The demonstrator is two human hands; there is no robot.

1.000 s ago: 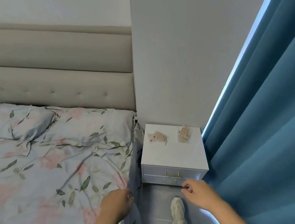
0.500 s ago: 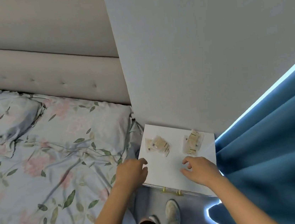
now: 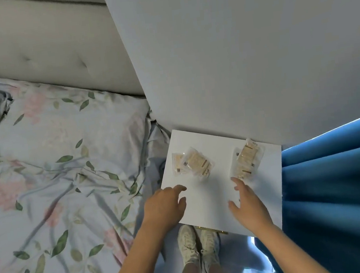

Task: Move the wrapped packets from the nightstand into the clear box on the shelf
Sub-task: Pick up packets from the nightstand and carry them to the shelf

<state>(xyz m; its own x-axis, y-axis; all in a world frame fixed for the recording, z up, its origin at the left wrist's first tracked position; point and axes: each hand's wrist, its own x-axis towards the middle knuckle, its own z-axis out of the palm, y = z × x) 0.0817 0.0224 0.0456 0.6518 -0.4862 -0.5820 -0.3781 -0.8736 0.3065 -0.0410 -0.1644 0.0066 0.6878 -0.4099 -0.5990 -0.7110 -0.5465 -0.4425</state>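
Note:
Two small piles of clear-wrapped tan packets lie on the white nightstand (image 3: pixel 205 201). The left pile of packets (image 3: pixel 192 164) sits near the nightstand's left side, the right pile of packets (image 3: pixel 246 158) near the wall. My left hand (image 3: pixel 163 206) hovers over the nightstand's front left edge, fingers relaxed, a short way below the left pile. My right hand (image 3: pixel 247 205) is spread open, its fingertips just below the right pile; I cannot tell if they touch it. Both hands hold nothing. No clear box or shelf is in view.
A bed with floral bedding (image 3: pixel 56 185) and a padded headboard (image 3: pixel 39 51) lies on the left. A white wall panel (image 3: pixel 232 50) stands behind the nightstand. A blue curtain (image 3: pixel 339 184) hangs close on the right. My feet in white shoes (image 3: pixel 198 247) stand before the nightstand.
I have stepped closer and my view has tilted down over the nightstand. Both hands have risen from the drawer front and reached forward over the top toward the packets.

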